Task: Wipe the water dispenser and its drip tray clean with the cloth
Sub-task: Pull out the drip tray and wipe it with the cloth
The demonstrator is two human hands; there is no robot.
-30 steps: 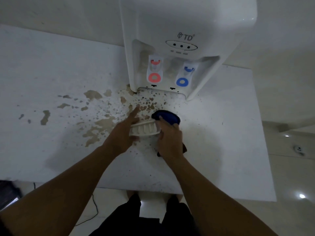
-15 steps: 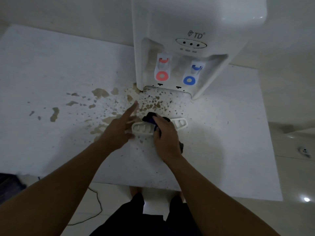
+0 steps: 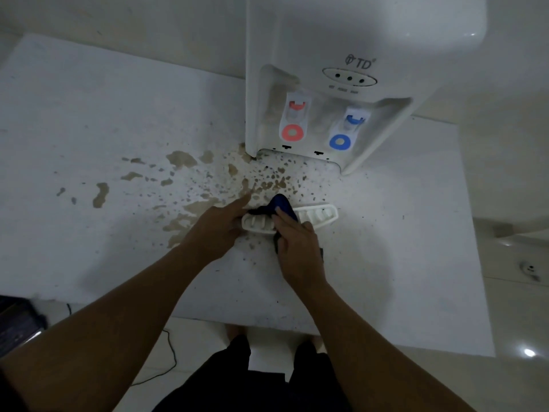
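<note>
Listing near to far, head view. Item 1: dark shorts [image 3: 252,385] at bottom edge, w/ a thin black cable [image 3: 170,356] on the pale floor [image 3: 520,322] to the left. Item 2: two bare forearms reaching fwd over the near edge of the white table [image 3: 104,114]. Item 3: left hand [image 3: 215,228], fingers fairly straight, index extended fwd, resting on the left end of the drip tray [image 3: 319,215] and steadying it; whether the thumb hooks the tray rim cannot be told. Item 4: right hand [image 3: 297,248], fingers curled round a dark blue cloth [image 3: 282,206], pressing it onto the tray's mid section; a dark bit of cloth also shows below the palm. Item 5: drip tray, white, slotted, lying flat on the table just in front of the dispenser, apart from it, right end uncovered. Item 6: brown stains [image 3: 184,162], many blotches and specks, spread across the table to the left of the tray and between tray and dispenser base. Item 7: water dispenser [image 3: 341,34], white, upright at the table's far side, "TD" mark and three small dots on the front panel; red tap [image 3: 292,126] on the left, blue tap [image 3: 343,135] on the right, recess behind the taps looks grimy. Item 8: pale wall [image 3: 118,25] behind.
</note>
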